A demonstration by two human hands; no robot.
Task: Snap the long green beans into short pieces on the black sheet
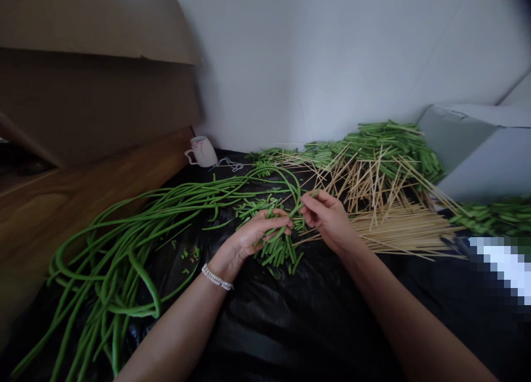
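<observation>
Gripping a bean (pixel 295 197) between both hands over the black-sheeted bench (pixel 290 326) | left hand (pixel 255 235) closed on cut pieces (pixel 279 250) | right hand (pixel 329 219) pinching the bean's end | skewers (pixel 398 227) just right, uncut beans (pixel 124 244) left | cup (pixel 202 150) by the wall

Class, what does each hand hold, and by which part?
The left hand grips a bunch of short bean pieces around their upper ends. The right hand pinches a long bean near its end.

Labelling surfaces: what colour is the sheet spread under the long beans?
Black sheet, best seen in the head view.
</observation>
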